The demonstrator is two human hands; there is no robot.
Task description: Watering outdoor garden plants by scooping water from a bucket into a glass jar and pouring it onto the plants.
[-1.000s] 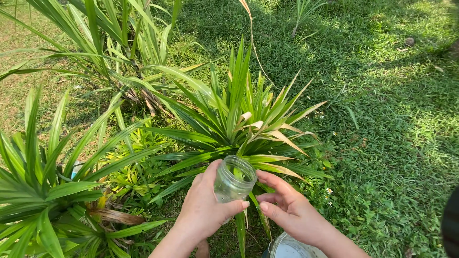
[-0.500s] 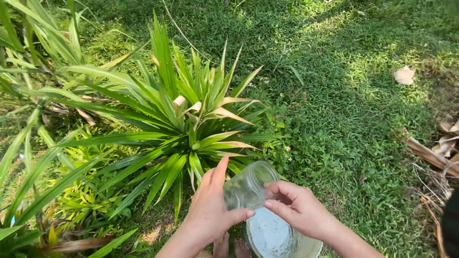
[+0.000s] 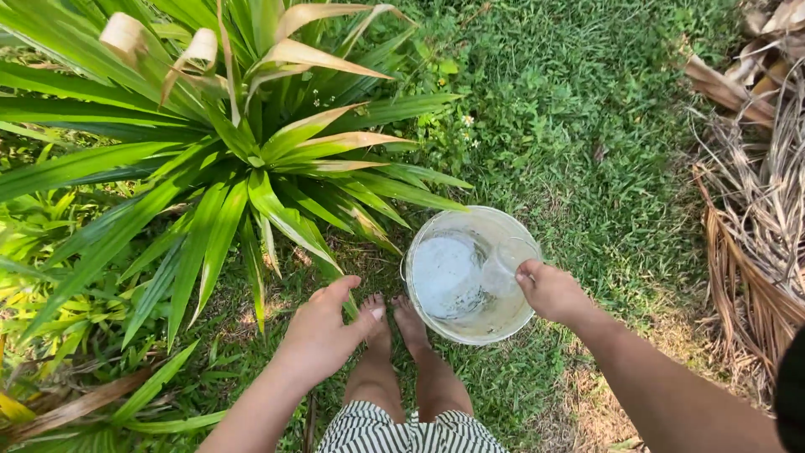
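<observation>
Head view, our right hand [image 3: 549,291] at centre, fingers pinching a glass jar [image 3: 501,268] inside the water bucket [image 3: 436,329], left hand [image 3: 323,335] lower centre, fingers spread and empty, beside a spiky plant [image 3: 235,143].

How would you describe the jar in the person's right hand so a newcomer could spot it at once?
Start at the big spiky green plant on the left, then drop to the pale round bucket standing on the grass just past the person's bare feet. The right hand dips a small glass jar inside it. It is the only clear, see-through item there.
</observation>
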